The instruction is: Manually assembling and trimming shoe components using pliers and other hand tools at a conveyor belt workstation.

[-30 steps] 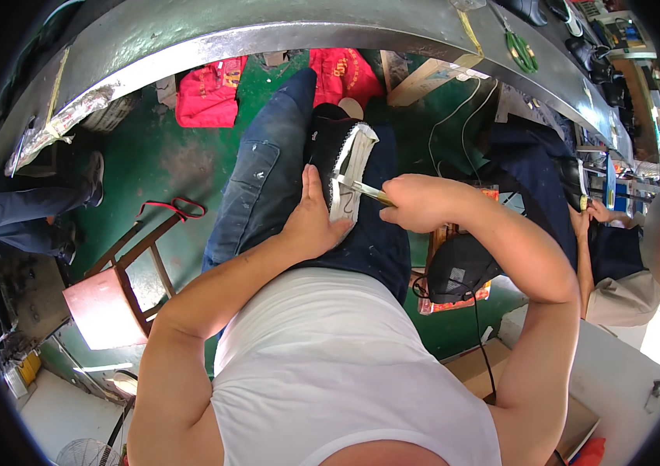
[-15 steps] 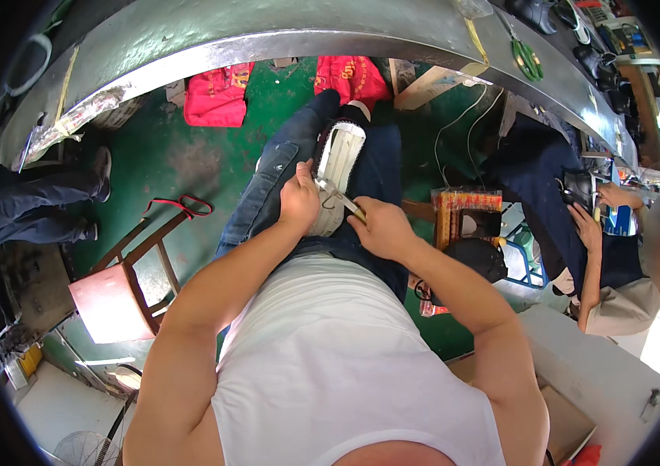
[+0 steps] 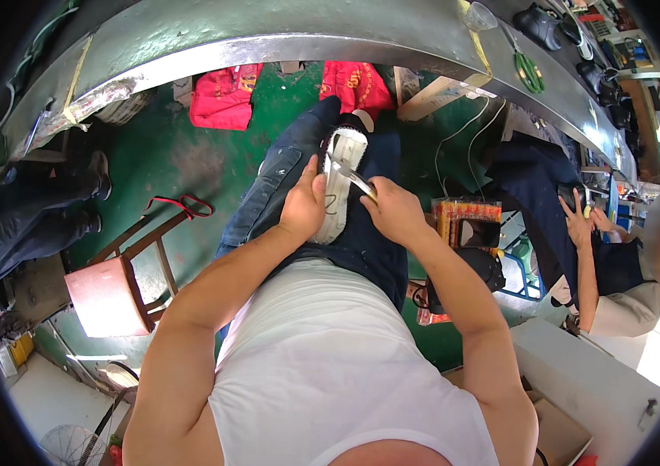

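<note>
An upturned shoe lies lengthwise on my lap, its pale underside facing up and a dark hand-drawn mark near the heel end. My left hand grips its left side, thumb raised along the edge. In my right hand is a silver metal hand tool with a yellowish handle, its fingers wrapped around the grip. The tool's head rests over the middle of the shoe's underside; whether it is a hammer or pincers I cannot make out.
A metal-topped bench curves across the front, with green-handled scissors and dark shoes. A stool stands at left. Red cloths lie beneath the bench. At right a co-worker's hands are busy; another person's legs show far left.
The tool and my right hand have moved up the shoe, toward its far end. My left hand has shifted slightly and its thumb sits differently. The co-worker's hands have moved.
</note>
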Demonstrator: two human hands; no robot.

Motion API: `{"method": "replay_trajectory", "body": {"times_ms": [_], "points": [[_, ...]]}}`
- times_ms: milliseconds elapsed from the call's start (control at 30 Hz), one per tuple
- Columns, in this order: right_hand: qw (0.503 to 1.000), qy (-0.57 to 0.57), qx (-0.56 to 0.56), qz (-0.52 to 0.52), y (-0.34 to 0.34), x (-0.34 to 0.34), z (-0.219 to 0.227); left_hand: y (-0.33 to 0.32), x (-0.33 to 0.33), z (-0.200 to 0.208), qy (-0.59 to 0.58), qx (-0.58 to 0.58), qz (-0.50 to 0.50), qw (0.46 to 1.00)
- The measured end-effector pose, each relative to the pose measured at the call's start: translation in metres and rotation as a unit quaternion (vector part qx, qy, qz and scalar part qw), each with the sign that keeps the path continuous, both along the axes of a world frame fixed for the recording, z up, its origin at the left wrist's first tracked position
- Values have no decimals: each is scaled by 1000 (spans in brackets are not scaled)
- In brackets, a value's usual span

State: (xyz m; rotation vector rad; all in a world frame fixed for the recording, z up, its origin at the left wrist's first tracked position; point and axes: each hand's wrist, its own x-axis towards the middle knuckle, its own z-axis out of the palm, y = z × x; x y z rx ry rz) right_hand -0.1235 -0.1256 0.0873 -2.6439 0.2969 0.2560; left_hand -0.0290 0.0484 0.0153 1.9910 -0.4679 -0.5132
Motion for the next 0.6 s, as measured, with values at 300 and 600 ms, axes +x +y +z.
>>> {"method": "replay_trajectory", "body": {"times_ms": [300, 600], "points": [[940, 244, 236, -36, -53, 9, 13, 10, 6, 12, -143, 88, -158, 973], [997, 26, 23, 74, -37, 47, 3, 1, 15, 29, -61, 142, -197, 968]]}}
